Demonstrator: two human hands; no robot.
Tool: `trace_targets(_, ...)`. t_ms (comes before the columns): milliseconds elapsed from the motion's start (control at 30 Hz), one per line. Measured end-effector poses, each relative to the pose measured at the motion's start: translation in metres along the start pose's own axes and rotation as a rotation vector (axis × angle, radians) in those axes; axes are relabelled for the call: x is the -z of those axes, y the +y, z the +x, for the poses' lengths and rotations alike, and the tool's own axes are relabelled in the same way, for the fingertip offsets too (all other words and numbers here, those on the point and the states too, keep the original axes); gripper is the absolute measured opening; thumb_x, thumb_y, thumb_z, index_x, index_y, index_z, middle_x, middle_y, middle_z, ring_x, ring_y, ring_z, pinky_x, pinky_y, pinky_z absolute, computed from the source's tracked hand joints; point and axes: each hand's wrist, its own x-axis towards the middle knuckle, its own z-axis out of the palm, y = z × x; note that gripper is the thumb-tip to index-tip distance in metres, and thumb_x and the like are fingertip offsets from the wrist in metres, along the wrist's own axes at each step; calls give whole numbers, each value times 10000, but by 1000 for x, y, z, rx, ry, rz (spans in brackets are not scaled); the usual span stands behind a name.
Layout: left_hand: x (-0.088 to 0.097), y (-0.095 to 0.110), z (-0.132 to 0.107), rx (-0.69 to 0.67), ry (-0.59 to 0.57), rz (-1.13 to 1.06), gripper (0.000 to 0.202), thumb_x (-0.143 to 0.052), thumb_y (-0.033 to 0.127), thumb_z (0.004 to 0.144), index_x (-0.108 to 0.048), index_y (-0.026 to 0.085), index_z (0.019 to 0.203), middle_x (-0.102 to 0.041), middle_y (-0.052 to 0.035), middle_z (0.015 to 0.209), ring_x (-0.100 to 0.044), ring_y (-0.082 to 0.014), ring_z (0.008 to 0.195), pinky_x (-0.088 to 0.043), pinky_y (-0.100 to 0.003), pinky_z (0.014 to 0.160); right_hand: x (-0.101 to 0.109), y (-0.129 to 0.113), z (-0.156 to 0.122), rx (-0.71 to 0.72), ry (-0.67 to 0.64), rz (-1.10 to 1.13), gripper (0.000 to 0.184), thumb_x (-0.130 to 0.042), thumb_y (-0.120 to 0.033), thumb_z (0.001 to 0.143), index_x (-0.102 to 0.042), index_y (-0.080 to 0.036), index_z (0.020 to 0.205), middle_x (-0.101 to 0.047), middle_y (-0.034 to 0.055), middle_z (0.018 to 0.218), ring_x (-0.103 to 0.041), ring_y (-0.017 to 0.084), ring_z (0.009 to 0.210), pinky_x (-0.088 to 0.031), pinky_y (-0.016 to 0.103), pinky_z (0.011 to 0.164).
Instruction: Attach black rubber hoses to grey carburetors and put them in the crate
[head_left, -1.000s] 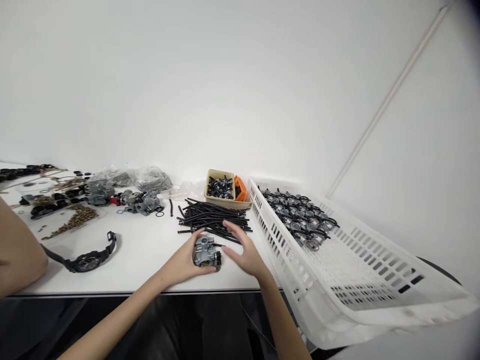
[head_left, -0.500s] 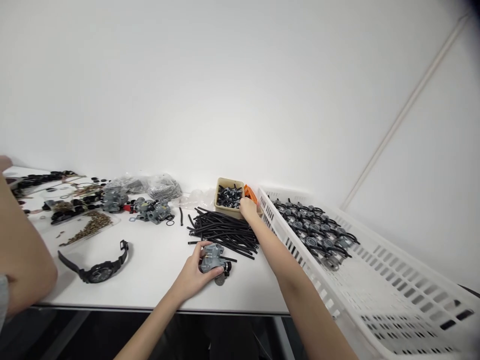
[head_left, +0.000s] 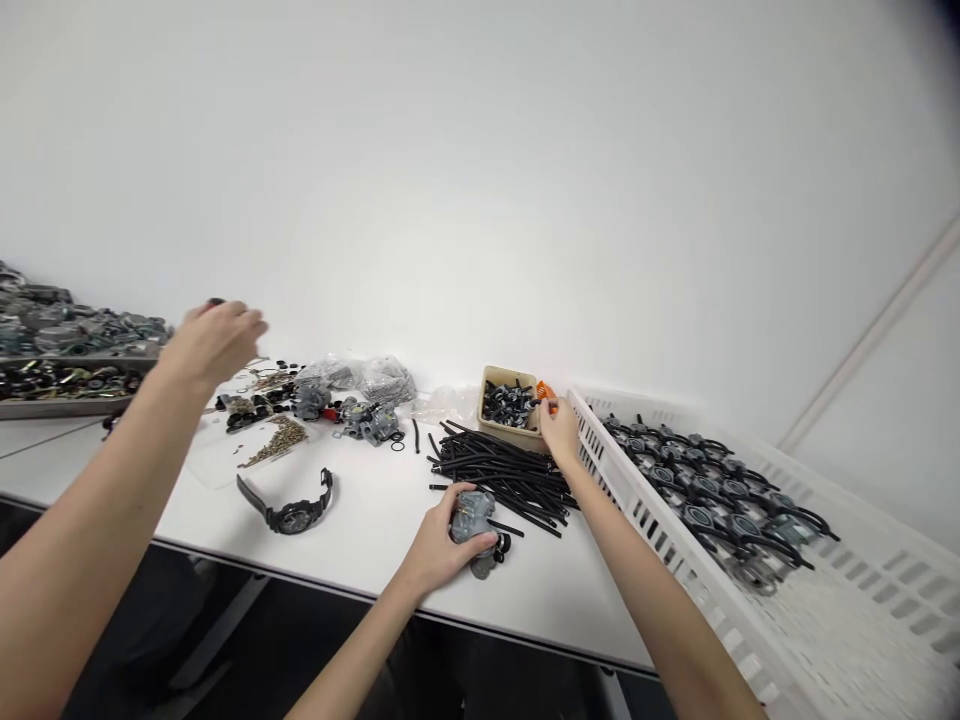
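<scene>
cast-metal carburetor (head_left: pixel 472 520) in left hand (head_left: pixel 437 550)

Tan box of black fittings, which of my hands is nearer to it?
Right. The right hand is at the front right corner of the tan box, by an orange piece; the left hand is well away, on a carburetor in front of the black hoses.

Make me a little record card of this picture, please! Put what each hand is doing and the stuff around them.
Left hand: holding a gray metal engine part
Right hand: at a tan box, next to an orange piece
Beside the hands: pile of black tubes
To the right: white crate with rows of gray parts
On the table: black wristwatch
Other person: a hand raised at the far left
</scene>
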Motion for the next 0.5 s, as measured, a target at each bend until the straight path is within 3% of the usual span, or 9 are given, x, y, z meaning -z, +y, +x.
trace_targets(100,1,2,-1,-15,-4,36,537,-650,479,727,-452,304,1195,-659,-44,932,-615,-226,842,-464,-350,770,12,-5,-24,-207,57,500,346,-429,-455,867,-548,-152,983,-654,56,687,-630,198,548,-521,327,551)
trace_targets(200,2,5,-3,-33,18,111,499,-594,499,760,-464,334,1212,-670,-1,925,-631,-212,851,-478,-326,781,19,-16,-58,-352,69,905,365,-468,-513,841,-498,-195,1016,-682,38,741,-617,163,471,-507,291,452)
trace_targets(333,2,10,-3,-36,26,194,510,-492,533,806,-474,315,1267,-690,34,936,-647,-182,841,-501,-289,767,23,-28,-104,-480,-8,1225,317,-638,-466,757,-526,-202,893,-707,26,775,-695,161,660,-588,298,656)
trace_targets(500,-10,11,5,-53,50,235,532,-509,546,798,-518,273,1255,-688,2,1062,-638,-206,947,-492,-305,819,24,-29,-146,-560,-177,1376,378,-821,-288,582,-639,-160,888,-713,41,902,-697,211,897,-543,352,911)
